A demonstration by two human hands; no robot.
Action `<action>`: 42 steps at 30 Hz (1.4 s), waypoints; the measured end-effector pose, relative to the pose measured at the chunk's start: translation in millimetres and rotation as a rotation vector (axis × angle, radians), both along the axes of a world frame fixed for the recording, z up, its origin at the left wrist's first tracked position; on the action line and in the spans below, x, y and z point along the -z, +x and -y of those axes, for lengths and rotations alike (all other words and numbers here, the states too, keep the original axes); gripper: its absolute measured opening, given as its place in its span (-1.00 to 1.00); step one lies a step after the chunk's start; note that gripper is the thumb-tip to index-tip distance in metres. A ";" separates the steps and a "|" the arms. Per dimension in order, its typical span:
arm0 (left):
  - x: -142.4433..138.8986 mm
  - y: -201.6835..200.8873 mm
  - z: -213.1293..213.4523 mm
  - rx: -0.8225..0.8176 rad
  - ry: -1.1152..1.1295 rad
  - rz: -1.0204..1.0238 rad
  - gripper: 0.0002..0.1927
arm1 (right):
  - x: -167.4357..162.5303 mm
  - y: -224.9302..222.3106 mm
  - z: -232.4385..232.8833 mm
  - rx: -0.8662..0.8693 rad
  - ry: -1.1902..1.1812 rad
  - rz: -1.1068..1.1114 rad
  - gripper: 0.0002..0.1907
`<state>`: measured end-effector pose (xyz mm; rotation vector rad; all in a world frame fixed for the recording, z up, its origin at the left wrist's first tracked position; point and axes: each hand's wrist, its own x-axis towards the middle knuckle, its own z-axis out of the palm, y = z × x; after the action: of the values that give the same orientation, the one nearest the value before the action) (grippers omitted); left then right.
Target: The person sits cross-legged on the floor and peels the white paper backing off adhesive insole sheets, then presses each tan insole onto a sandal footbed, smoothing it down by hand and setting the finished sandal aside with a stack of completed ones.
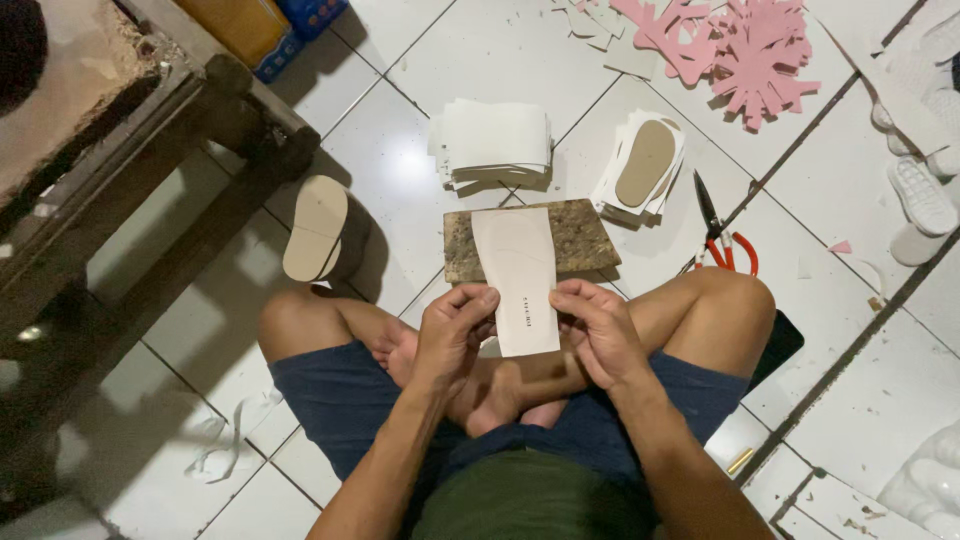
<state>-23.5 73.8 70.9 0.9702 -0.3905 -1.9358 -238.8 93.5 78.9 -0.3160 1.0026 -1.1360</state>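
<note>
Item: white insole sheet (522,285), long with rounded ends. It lies lengthwise toward you, far half resting on a speckled stone slab (580,238) on the floor, near half raised above your crossed legs. Your left hand (452,328) pinches its left edge, thumb over fingers, grip closed on the sheet. Your right hand (597,325) pinches the right edge the same way, grip also closed on it. Held at both edges, the sheet stays flat and square to your view; the slab likely serves as a firm backing.

Surroundings, all on the white tiled floor (400,170):
- Stack of white cut sheets (492,140), just beyond the slab, within reach.
- Smaller pile of white sheets topped by a tan sole shape (646,162), far right of the slab.
- Scissors with red handles (722,235), right of the slab, beside your right knee.
- Tan sole cutout (315,228), left, near your left knee.
- Pink foam offcuts (740,45), far right, well apart.
- White moulded soles (922,195), far right edge.
- Dark wooden bench (200,140), left.
</note>
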 end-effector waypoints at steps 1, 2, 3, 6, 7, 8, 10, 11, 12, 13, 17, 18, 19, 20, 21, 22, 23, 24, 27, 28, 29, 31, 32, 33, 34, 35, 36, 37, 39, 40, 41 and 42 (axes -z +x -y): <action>-3.2 -2.4 -2.5 -0.003 -0.021 0.036 -0.82 | -1.4 2.1 -0.1 0.032 -0.017 -0.051 -0.89; -6.0 -5.8 -5.1 -0.006 -0.051 0.072 -0.80 | -2.4 4.5 0.8 0.066 -0.043 -0.102 -0.88; -8.4 -9.3 -6.3 -0.009 -0.080 0.108 -0.77 | -3.4 6.6 2.5 0.101 -0.068 -0.154 -0.87; -15.6 -17.0 -22.0 0.148 -0.161 0.226 -0.80 | -6.8 11.9 5.1 0.197 -0.141 -0.227 -0.88; -16.3 -19.7 -23.8 0.127 -0.168 0.225 -0.81 | -8.4 12.6 5.0 0.196 -0.153 -0.225 -0.88; -16.6 -21.2 -25.5 0.103 -0.175 0.225 -0.81 | -9.7 13.7 5.1 0.192 -0.167 -0.222 -0.88; -17.1 -22.4 -28.5 0.073 -0.182 0.233 -0.81 | -12.9 14.4 3.5 0.174 -0.177 -0.205 -0.88; -17.3 -23.1 -28.7 0.072 -0.191 0.236 -0.81 | -14.6 13.9 3.0 0.168 -0.182 -0.196 -0.88; -17.3 -23.1 -27.5 0.072 -0.206 0.239 -0.81 | -15.9 13.5 3.6 0.163 -0.192 -0.187 -0.88; -18.1 -23.8 -26.2 0.075 -0.218 0.236 -0.81 | -17.7 12.6 4.1 0.155 -0.206 -0.190 -0.89; -26.2 -22.8 -20.6 0.088 -0.200 0.217 -0.76 | -28.3 5.5 2.3 0.112 -0.274 -0.473 -0.89; -28.3 -21.5 -18.1 0.095 -0.181 0.207 -0.73 | -31.7 3.3 1.0 0.100 -0.292 -0.614 -0.89; -30.0 -18.9 -14.6 0.121 -0.010 0.117 -0.64 | -35.0 1.2 -0.6 0.097 -0.470 -0.688 -0.86; -30.5 -14.5 -9.5 0.143 0.159 0.027 -0.53 | -38.3 -1.1 -2.1 0.088 -0.651 -0.757 -0.83; -30.6 -10.4 -5.7 0.160 0.327 -0.061 -0.43 | -40.6 -2.3 -2.8 0.075 -0.836 -0.819 -0.80; -30.1 -6.9 -4.6 0.161 0.248 -0.103 -0.49 | -41.5 -2.0 -2.6 0.051 -0.810 -0.892 -0.78; -28.7 -4.1 -3.6 0.164 0.170 -0.145 -0.53 | -41.6 -1.6 -2.3 0.027 -0.781 -0.967 -0.77; -26.1 -2.5 -2.5 0.168 0.092 -0.189 -0.54 | -40.8 -1.1 -2.0 0.003 -0.750 -1.041 -0.75; -16.6 -2.4 4.1 0.132 -0.118 0.085 -0.58 | -31.3 2.4 1.8 0.160 -0.467 -0.567 -0.60; -14.2 -1.5 5.6 0.098 -0.122 0.102 -0.60 | -27.9 1.4 0.3 0.128 -0.346 -0.517 -0.65; -12.3 -1.0 8.9 0.068 -0.126 0.118 -0.61 | -24.5 -0.8 -1.7 0.097 -0.226 -0.468 -0.69; -11.0 0.0 15.2 0.038 -0.152 0.165 -0.65 | -18.0 -5.4 -8.1 0.047 -0.152 -0.399 -0.71; -11.7 2.3 17.2 0.035 -0.169 0.199 -0.66 | -14.2 -5.7 -11.8 0.023 -0.193 -0.378 -0.71; -13.2 3.0 18.3 0.027 -0.186 0.235 -0.67 | -11.0 -6.8 -15.2 -0.005 -0.236 -0.355 -0.70; -14.9 3.6 18.9 0.032 -0.173 0.235 -0.68 | -7.8 -7.1 -18.2 -0.010 -0.211 -0.333 -0.70; -16.8 4.1 19.4 0.037 -0.162 0.233 -0.68 | -4.8 -6.9 -20.6 -0.013 -0.188 -0.313 -0.69; -18.2 4.1 19.9 0.042 -0.153 0.230 -0.68 | -1.7 -6.2 -21.8 -0.015 -0.167 -0.293 -0.69; -19.1 3.2 20.3 0.038 -0.163 0.231 -0.69 | 1.2 -5.5 -22.0 -0.010 -0.141 -0.272 -0.70; -19.0 1.4 20.2 0.030 -0.175 0.235 -0.70 | 6.7 -3.3 -22.1 -0.001 -0.084 -0.230 -0.71; -18.0 0.8 19.6 0.046 -0.171 0.231 -0.70 | 9.4 -2.1 -22.1 -0.004 -0.101 -0.234 -0.71; -16.5 0.3 19.0 0.061 -0.167 0.228 -0.71 | 11.8 -1.2 -21.6 -0.007 -0.118 -0.239 -0.72; -14.6 0.2 18.8 0.076 -0.167 0.224 -0.71 | 14.0 -0.4 -21.0 -0.009 -0.139 -0.243 -0.72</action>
<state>-23.3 54.9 85.5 1.0775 -0.7157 -1.8328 -239.2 114.6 64.9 -0.5804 1.1354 -1.1805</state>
